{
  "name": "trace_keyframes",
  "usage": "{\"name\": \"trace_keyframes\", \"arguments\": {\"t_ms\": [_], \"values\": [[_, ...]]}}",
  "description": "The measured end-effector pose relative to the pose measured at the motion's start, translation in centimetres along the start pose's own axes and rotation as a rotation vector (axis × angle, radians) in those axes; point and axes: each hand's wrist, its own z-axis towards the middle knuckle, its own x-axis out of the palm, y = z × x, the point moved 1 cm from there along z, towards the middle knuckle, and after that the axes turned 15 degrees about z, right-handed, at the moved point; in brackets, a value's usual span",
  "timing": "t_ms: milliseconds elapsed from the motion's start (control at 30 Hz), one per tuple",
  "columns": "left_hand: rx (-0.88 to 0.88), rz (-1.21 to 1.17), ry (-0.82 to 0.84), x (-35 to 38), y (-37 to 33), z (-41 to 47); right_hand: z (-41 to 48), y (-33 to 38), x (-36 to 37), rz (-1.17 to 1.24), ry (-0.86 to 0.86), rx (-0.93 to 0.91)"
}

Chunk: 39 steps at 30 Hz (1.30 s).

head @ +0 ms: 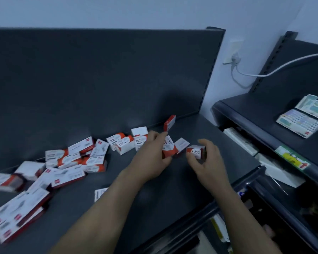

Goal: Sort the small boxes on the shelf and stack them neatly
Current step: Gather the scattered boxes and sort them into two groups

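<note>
Several small red-and-white boxes (75,162) lie scattered over the dark shelf (136,195), mostly at the left and middle. My left hand (152,154) grips one red-and-white box (170,149) between thumb and fingers near the shelf's back right. My right hand (204,160) pinches a smaller box (195,151) just to the right of it. One box (169,122) stands tilted behind my left fingertips, and a white box (181,143) lies between the two held ones. A flat box (99,194) lies partly hidden under my left forearm.
The shelf's dark back panel (99,79) rises behind the boxes. At the right stands a second shelf unit (264,129) with a pack of coloured stationery (303,116) on top. A white cable (264,72) runs from a wall socket. Lower shelves show at bottom right.
</note>
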Motion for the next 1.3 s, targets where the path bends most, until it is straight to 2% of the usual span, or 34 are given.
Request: {"name": "trace_keyframes", "arguments": {"t_ms": [300, 433, 567, 667, 967, 1300], "values": [[-0.322, -0.03, -0.192, -4.7, 5.7, -11.7, -2.8, 5.3, 8.7, 0.066, 0.309, -0.166], [-0.46, 0.004, -0.269, -6.9, 8.1, -16.5, -4.9, 8.7, 12.6, 0.022, 0.441, -0.249], [-0.621, 0.015, -0.329, -9.3, 10.4, -22.1, -8.1, 12.9, 16.5, 0.078, 0.498, -0.315], [-0.68, 0.063, -0.357, -11.5, 12.4, -26.9, -11.1, 16.2, 19.6, 0.112, 0.583, -0.293], [-0.836, 0.134, -0.427, -17.5, 20.9, -43.2, -22.8, 25.6, 30.9, 0.146, 0.771, -0.458], [-0.971, 0.09, -0.364, -20.7, 28.8, -55.1, -32.0, 29.8, 40.0, 0.14, 0.882, -0.373]]}}
